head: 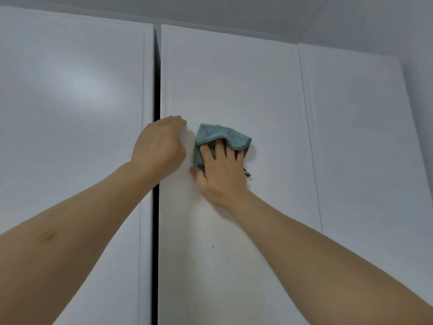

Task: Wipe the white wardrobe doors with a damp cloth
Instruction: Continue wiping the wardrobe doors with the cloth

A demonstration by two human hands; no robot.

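Observation:
Three white wardrobe doors fill the view. My right hand (222,174) presses a teal waffle-weave cloth (210,134) flat against the middle door (234,78), with its fingers spread. The cloth's dark-trimmed top edge flops over my fingertips. My left hand (159,144) sits at this door's left edge, over the dark gap (156,78). Its fingers are curled with their tips on the door's face, and the thumb is hidden behind the hand. Small dark specks (226,242) dot the door below my right wrist.
The left door (70,90) and the right door (363,137) are both shut flush. The ceiling (234,10) runs just above the door tops. A side wall (419,78) closes in at the far right.

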